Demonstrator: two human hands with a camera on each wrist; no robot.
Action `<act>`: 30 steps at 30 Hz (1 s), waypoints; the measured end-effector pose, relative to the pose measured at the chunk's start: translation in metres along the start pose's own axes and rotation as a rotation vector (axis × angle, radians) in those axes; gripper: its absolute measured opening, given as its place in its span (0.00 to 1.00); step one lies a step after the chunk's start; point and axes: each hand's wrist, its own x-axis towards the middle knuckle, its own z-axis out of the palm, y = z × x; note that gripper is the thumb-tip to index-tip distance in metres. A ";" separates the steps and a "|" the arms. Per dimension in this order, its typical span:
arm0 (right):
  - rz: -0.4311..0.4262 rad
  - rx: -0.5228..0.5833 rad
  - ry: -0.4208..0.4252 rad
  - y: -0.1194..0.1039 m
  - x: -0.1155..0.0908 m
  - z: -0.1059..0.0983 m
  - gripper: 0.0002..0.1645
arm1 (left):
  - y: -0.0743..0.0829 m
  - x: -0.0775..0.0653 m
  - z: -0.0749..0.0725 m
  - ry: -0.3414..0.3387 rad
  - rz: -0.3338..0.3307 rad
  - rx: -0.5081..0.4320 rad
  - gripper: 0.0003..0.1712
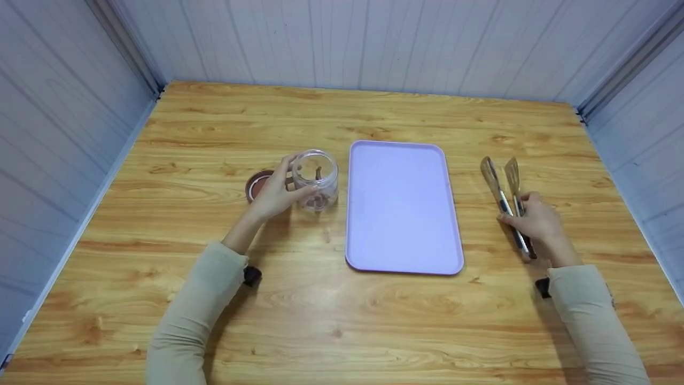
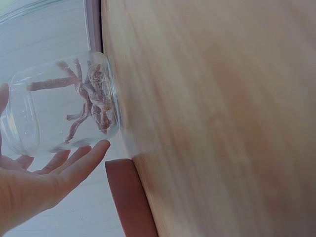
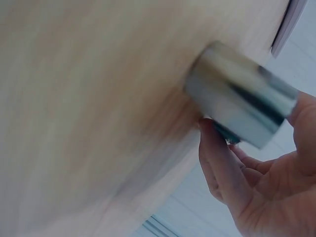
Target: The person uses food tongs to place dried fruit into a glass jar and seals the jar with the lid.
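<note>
A clear jar (image 1: pixel 329 188) without its lid stands upright on the table, left of the lilac tray. My left hand (image 1: pixel 278 197) holds it from the left, thumb on the near side and fingers round the far side. Inside lie several brown dried strips (image 2: pixel 91 96), most of them at the bottom. The brown lid (image 1: pixel 255 184) rests on the table, partly behind my left hand. On the right, my right hand (image 1: pixel 542 223) grips metal tongs (image 1: pixel 503 199) between thumb and fingers, their arms spread apart and tips pointing away. Their shiny hinge end (image 3: pixel 227 98) fills the right wrist view.
The lilac tray (image 1: pixel 401 208) lies flat between the jar and the tongs, bare, with a low raised rim. White panel walls (image 1: pixel 342 48) close off the wooden table (image 1: pixel 342 326) at the back and both sides.
</note>
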 end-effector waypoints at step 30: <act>-0.246 0.422 0.445 -0.039 -0.003 0.000 0.34 | 0.003 -0.007 -0.009 -0.003 0.039 -0.018 0.46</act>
